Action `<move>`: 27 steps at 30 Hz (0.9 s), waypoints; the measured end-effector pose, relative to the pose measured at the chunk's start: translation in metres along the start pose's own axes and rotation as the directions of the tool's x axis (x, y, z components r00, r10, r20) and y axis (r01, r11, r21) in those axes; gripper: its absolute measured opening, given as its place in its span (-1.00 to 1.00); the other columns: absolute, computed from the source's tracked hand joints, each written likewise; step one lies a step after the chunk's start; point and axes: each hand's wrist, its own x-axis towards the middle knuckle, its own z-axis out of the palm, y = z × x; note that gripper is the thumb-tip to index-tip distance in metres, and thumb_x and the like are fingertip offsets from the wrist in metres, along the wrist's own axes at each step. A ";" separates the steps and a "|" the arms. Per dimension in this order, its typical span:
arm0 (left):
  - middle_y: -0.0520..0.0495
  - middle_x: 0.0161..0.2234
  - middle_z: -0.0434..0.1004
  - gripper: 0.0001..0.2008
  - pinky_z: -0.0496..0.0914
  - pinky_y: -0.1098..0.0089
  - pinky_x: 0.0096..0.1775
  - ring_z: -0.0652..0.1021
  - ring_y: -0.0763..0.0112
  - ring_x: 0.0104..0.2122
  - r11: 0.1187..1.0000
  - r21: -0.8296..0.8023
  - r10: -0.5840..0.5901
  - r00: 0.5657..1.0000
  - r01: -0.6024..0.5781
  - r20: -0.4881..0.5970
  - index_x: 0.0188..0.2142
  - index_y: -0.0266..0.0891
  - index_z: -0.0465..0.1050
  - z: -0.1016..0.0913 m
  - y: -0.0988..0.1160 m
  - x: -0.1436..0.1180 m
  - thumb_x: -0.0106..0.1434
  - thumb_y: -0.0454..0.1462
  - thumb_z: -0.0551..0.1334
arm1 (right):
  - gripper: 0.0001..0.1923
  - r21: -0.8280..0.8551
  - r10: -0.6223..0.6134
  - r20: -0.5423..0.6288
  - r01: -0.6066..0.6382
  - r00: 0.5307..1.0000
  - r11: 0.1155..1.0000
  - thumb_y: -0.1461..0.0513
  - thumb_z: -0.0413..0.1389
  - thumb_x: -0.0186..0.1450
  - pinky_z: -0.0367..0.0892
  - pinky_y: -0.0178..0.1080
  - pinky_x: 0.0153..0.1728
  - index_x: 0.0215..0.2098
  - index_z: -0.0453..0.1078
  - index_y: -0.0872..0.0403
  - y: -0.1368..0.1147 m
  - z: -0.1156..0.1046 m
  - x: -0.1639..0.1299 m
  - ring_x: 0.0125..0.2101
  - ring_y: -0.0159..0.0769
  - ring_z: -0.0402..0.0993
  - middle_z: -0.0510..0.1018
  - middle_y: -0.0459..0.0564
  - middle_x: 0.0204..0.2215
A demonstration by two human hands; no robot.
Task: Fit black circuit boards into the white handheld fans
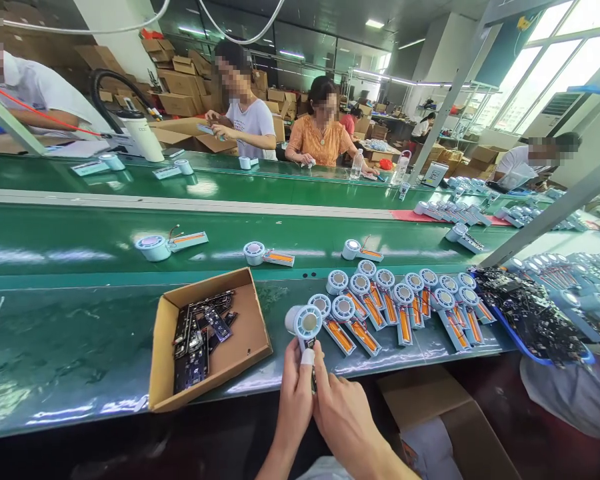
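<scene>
Both hands, the left hand point(294, 393) and right hand point(337, 407), are closed around one fan unit point(304, 325), while many similar units point(405, 303) lie on the tabletop point(80, 353) and circuit boards point(200, 337) remain in the cardboard box point(245, 347).

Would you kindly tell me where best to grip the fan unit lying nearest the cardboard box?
Probably by the round white head, from above: it stands proud of the table, whereas the flat orange-striped handle lies low against neighbouring units.

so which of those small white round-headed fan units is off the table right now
The small white round-headed fan unit gripped by both the left hand and right hand at the table edge; all others lie flat on the green table, orange parts showing.
</scene>
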 end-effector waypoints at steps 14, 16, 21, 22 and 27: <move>-0.21 0.01 0.65 -0.51 0.33 0.13 0.19 0.56 0.11 0.10 0.949 -0.307 -0.069 0.997 0.077 0.035 0.09 -0.16 0.44 -0.010 -0.007 0.002 0.28 0.03 0.25 | -0.18 0.151 -0.043 -0.157 0.067 0.987 0.986 0.38 -0.11 0.41 0.58 -0.15 -0.33 0.49 -0.48 0.13 -0.008 0.014 0.004 -0.25 -0.07 0.61 0.55 0.23 -0.10; -0.22 0.03 0.64 -0.52 0.36 0.14 0.16 0.55 0.11 0.12 0.957 -0.269 -0.106 0.994 0.111 0.032 0.11 -0.15 0.42 -0.010 -0.010 0.005 0.29 0.02 0.22 | -0.17 0.091 -0.026 -0.137 0.039 0.990 0.995 0.41 -0.08 0.37 0.56 -0.14 -0.35 0.49 -0.42 0.18 -0.008 0.019 0.006 -0.29 -0.06 0.61 0.56 0.24 -0.14; -0.24 0.01 0.64 -0.59 0.45 0.22 -0.01 0.59 0.06 0.05 0.967 0.256 -0.034 0.990 -0.003 0.140 0.00 -0.17 0.48 -0.029 0.012 0.004 0.25 -0.04 0.21 | -0.19 0.015 0.034 -0.037 -0.033 0.999 0.999 0.42 0.02 0.32 0.52 -0.18 -0.41 0.46 -0.19 0.24 -0.005 0.030 0.013 -0.39 -0.09 0.60 0.58 0.14 -0.31; -0.23 -0.08 0.68 -0.63 0.48 0.24 -0.11 0.65 0.06 -0.07 0.915 0.400 -0.038 0.975 -0.055 0.220 -0.04 -0.19 0.51 -0.038 0.024 0.003 0.26 -0.06 0.19 | -0.22 -0.014 0.052 -0.008 -0.052 0.999 0.999 0.42 0.04 0.32 0.51 -0.19 -0.40 0.45 -0.12 0.23 -0.005 0.030 0.016 -0.39 -0.10 0.60 0.58 0.12 -0.33; -0.16 -0.34 0.70 -0.59 0.43 0.30 -0.29 0.68 0.12 -0.32 0.305 0.948 0.067 0.995 -0.091 0.074 -0.04 -0.21 0.50 -0.084 0.097 0.021 0.42 -0.25 -0.11 | -0.33 -0.140 0.006 0.117 0.011 0.993 0.990 0.22 0.19 0.36 0.46 -0.17 -0.38 0.37 0.13 0.21 -0.004 0.015 0.036 -0.38 -0.05 0.60 0.60 0.12 -0.40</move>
